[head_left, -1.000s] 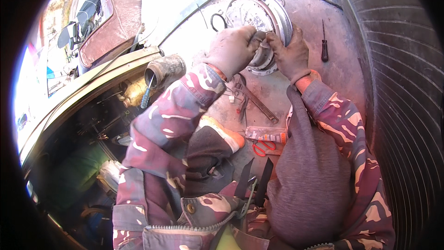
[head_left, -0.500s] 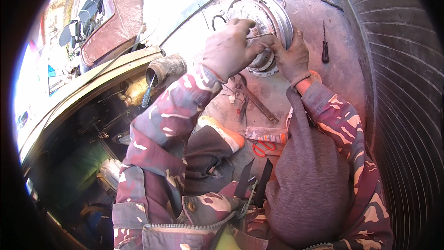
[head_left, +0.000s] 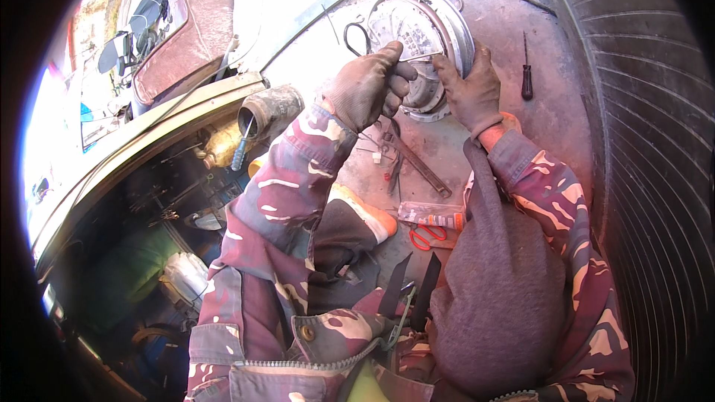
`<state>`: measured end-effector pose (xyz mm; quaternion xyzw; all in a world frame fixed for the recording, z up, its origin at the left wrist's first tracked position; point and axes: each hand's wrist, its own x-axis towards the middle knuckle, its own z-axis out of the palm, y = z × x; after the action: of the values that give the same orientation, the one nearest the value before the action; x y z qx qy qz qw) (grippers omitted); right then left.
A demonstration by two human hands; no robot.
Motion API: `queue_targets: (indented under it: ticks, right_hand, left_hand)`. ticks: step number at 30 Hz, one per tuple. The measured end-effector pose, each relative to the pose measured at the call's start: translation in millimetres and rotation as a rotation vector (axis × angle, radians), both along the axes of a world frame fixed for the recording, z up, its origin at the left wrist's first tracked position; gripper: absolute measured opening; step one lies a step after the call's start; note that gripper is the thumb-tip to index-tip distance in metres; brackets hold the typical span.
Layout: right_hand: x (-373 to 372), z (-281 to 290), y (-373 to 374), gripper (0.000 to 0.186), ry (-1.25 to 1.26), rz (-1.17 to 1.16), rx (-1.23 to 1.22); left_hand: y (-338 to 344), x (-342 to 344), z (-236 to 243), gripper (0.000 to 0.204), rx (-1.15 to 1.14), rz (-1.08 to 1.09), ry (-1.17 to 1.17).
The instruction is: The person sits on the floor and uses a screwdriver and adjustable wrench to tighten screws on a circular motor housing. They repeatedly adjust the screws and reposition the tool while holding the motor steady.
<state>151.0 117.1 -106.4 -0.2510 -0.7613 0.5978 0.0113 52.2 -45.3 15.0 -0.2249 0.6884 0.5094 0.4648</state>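
Observation:
A round, silvery metal wheel hub [head_left: 402, 22] is tilted up at the far middle of the grey surface. My gloved right hand [head_left: 474, 89] grips its right rim, thumb over the front and fingers behind. A thin, light strip or rod [head_left: 424, 56] crosses the hub's face near that thumb. Just left of the hub's lower edge, my gloved left hand [head_left: 366, 88] is closed, with thumb up and fingers curled. Whatever it may hold is hidden. A black loop [head_left: 357, 39] shows above the left hand, beside the hub.
Nearer me lie an adjustable wrench [head_left: 421, 167], a clear packet [head_left: 430, 214] and red-handled scissors [head_left: 427, 237]. A dark-handled screwdriver [head_left: 526, 82] lies to the right, before a ribbed dark wall [head_left: 640, 104]. At left are a metal can [head_left: 272, 110] and a blue-handled screwdriver [head_left: 240, 155].
My left hand has drawn back from the hub's face toward me and turned, uncovering more of the hub. My right hand keeps its grip on the rim.

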Motion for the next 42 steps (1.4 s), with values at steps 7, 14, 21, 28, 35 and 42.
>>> queue_targets:
  ticks: [7, 14, 21, 28, 35, 42]
  right_hand:
    - [-1.0, 3.6, -0.8, 0.082, 0.024, 0.001, 0.045]
    - [-1.3, 0.9, 0.9, 0.082, 0.021, 0.006, 0.05]
    - [-2.8, 1.1, 1.0, 0.081, 0.058, 0.009, 0.047]
    - [-1.9, 0.3, 1.3, 0.08, 0.035, 0.008, 0.047]
    - [-0.5, -0.2, -2.5, 0.072, 0.092, -0.032, 0.073]
    - [-1.4, 0.3, -0.7, 0.082, 0.041, -0.02, 0.041]
  left_hand:
    - [11.1, -6.7, 8.4, 0.05, -0.245, -0.55, 0.626]
    - [4.2, -24.7, 11.1, 0.029, -0.289, -1.375, 1.441]
    - [4.5, -25.7, 17.6, 0.027, -0.325, -1.472, 1.451]
    - [-6.6, 4.2, 22.0, 0.049, -0.346, -1.001, 1.22]
    - [4.0, 14.8, 30.7, 0.073, -0.05, -0.243, 0.151]
    - [23.1, 8.2, 28.4, 0.05, -0.072, -0.121, 0.064]
